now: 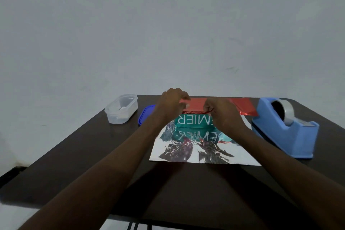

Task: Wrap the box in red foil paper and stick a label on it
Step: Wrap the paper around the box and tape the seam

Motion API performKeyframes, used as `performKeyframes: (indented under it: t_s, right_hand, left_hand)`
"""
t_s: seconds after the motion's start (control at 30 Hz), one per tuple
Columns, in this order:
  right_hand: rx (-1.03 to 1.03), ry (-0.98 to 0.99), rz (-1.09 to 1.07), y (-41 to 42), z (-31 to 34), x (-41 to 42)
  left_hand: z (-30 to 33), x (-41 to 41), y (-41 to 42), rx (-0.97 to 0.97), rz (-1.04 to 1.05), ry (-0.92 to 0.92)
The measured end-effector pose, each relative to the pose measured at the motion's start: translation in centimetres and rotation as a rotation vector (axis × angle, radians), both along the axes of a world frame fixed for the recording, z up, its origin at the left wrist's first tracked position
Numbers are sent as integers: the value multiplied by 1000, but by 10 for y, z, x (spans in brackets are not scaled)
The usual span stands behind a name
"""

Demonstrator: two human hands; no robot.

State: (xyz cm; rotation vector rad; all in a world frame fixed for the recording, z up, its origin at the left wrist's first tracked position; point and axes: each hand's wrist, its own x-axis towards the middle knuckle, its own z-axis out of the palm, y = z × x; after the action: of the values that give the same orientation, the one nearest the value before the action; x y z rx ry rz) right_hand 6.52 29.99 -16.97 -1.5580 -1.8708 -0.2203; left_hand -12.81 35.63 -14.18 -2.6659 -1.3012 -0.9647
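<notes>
On a dark table [74, 155], a green box [193, 121] printed with white lettering sits on a sheet of red foil paper [197, 152], whose shiny silver side faces up toward the person and mirrors the box. Both bare arms reach forward over the sheet. The left hand [172, 103] and the right hand [223, 113] are at the far top edge of the box, fingers curled and pinching the red side of the foil, which is folded up from behind. The step in hand looks like the first fold: drawing the far flap over the top of the box. Next, the flap likely needs holding flat with one hand while the other fetches tape. A blue tape dispenser [283, 127] stands just right of the sheet. Left of it are a clear plastic container [121, 109] and a blue lid [146, 115]. No label can be made out with certainty.
</notes>
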Motion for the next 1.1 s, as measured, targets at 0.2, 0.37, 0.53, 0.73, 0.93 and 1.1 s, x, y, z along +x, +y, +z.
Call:
performKeyframes:
  t_s: [0.2, 0.37, 0.53, 0.73, 0.93, 1.1]
  right_hand:
    - [-4, 1, 19, 11, 3, 5]
    - [1, 40, 48, 10, -1, 14]
    - [-48, 54, 71, 5, 1, 18]
    - [301, 518, -164, -33, 9, -2]
    - [-346, 1572, -208, -27, 3, -21]
    - [-519, 1636, -183, -13, -14, -23]
  left_hand:
    - [-2, 20, -3, -73, -22, 79]
    - [-15, 9, 3, -65, -74, -39]
    - [-11, 12, 4, -51, -89, 4]
    - [16, 26, 13, -47, 18, -122]
    - [26, 75, 45, -186, -17, 152]
    - [13, 99, 73, -316, 39, 337]
